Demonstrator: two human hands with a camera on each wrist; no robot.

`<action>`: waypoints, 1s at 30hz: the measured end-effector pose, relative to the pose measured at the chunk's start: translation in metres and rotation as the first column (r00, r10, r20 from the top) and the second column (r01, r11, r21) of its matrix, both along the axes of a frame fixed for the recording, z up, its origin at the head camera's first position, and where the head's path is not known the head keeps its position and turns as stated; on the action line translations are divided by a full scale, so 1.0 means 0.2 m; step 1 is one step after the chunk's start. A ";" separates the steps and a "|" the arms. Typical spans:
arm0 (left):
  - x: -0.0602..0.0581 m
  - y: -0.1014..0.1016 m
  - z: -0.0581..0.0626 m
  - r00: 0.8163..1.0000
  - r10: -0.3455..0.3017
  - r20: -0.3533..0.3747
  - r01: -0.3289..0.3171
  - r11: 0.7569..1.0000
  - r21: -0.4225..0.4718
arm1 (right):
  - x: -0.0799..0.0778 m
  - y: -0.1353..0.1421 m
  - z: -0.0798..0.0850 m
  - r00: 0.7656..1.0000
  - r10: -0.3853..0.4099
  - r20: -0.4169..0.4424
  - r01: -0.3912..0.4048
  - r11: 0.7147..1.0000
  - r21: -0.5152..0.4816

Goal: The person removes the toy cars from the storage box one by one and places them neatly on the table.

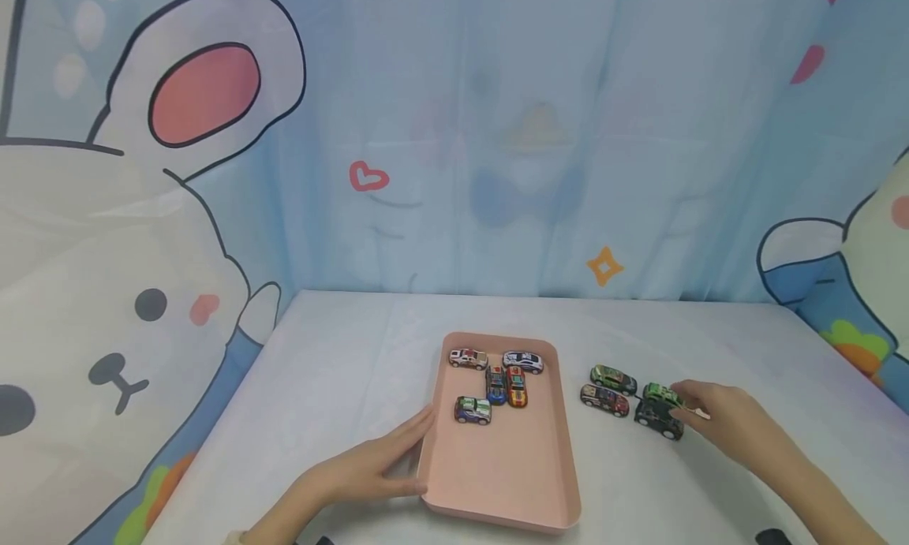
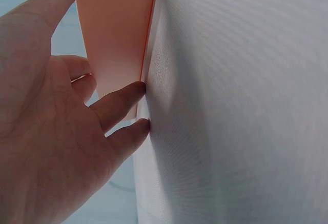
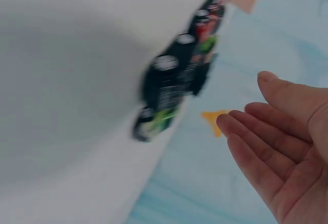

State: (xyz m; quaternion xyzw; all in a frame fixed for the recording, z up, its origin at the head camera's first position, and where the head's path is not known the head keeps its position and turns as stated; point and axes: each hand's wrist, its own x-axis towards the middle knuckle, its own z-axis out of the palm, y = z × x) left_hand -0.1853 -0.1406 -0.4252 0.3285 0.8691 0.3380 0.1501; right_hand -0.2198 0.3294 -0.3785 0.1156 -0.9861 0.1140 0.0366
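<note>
My left hand [image 1: 365,466] lies along the left side of the pink tray [image 1: 497,490], fingers extended and touching its edge. In the left wrist view the hand [image 2: 77,116] has its fingers spread against the tray wall [image 2: 113,39]. Over on the right, my right hand [image 1: 727,419] hovers beside a green toy car [image 1: 660,393] and a black toy car [image 1: 659,420]. The right wrist view shows that hand [image 3: 287,142] with thumb and fingers apart, nothing between them, a gap away from the blurred black toy car [image 3: 166,78].
Inside the tray stand several toy cars, among them a blue one [image 1: 495,386], a red-and-yellow one [image 1: 517,387] and a white one [image 1: 522,362]. Left of the black car are a dark red car [image 1: 604,401] and another green car [image 1: 614,380]. A patterned curtain [image 1: 454,135] hangs behind the white table [image 1: 355,356].
</note>
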 end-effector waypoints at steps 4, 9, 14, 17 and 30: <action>0.00 0.00 0.00 1.000 0.004 0.002 -0.004 1.000 -0.004 | 0.03 -0.13 0.11 0.992 0.064 -0.105 -0.067 0.997 -0.026; 0.00 -0.01 0.00 1.000 0.002 -0.007 -0.002 1.000 -0.005 | 0.04 -0.33 0.20 0.972 0.150 -0.179 -0.165 0.983 -0.076; -0.01 -0.01 -0.01 1.000 -0.003 -0.008 0.003 1.000 -0.001 | 0.01 -0.49 0.18 0.975 0.187 -0.123 -0.202 0.971 -0.125; -0.01 0.00 -0.01 1.000 -0.006 -0.005 0.006 1.000 -0.002 | -0.03 -0.54 0.12 0.973 0.221 -0.064 -0.228 0.965 -0.132; 0.01 0.00 0.01 1.000 0.003 -0.020 -0.004 0.999 -0.034 | -0.10 -0.55 -0.07 0.935 0.296 0.197 -0.260 0.947 -0.190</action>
